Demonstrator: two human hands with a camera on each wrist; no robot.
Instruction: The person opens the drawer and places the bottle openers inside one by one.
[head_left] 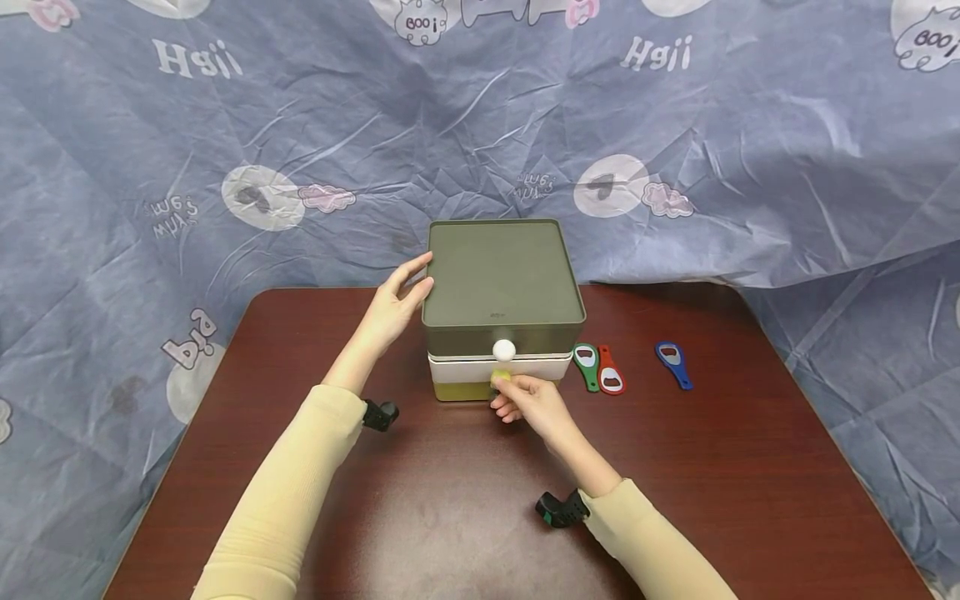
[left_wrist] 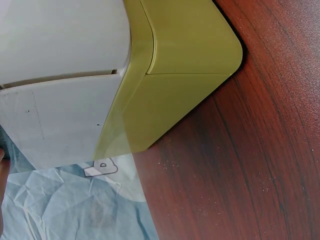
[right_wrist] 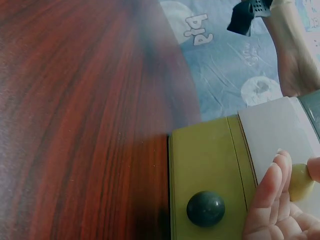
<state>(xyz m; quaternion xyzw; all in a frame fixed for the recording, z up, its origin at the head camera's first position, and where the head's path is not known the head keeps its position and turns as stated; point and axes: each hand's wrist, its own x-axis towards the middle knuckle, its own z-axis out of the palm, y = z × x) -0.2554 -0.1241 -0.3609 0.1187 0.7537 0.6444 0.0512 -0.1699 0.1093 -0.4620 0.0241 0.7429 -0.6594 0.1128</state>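
The box [head_left: 501, 287] looks like smooth, matt plastic; its dark knob [right_wrist: 205, 209] is glossy. The table [head_left: 435, 500] has a shiny wood-grain surface. The backdrop [head_left: 465, 125] is creased cloth, the sleeves [head_left: 277, 492] knit fabric, the openers [head_left: 681, 374] smooth.

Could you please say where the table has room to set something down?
Bare tabletop lies right of the blue opener, between it and the red opener, and before the drawer box, between the sleeves. Crowded: the box's right side, with the green opener and the red one, and its front, where the right hand pinches the yellow-green knob.
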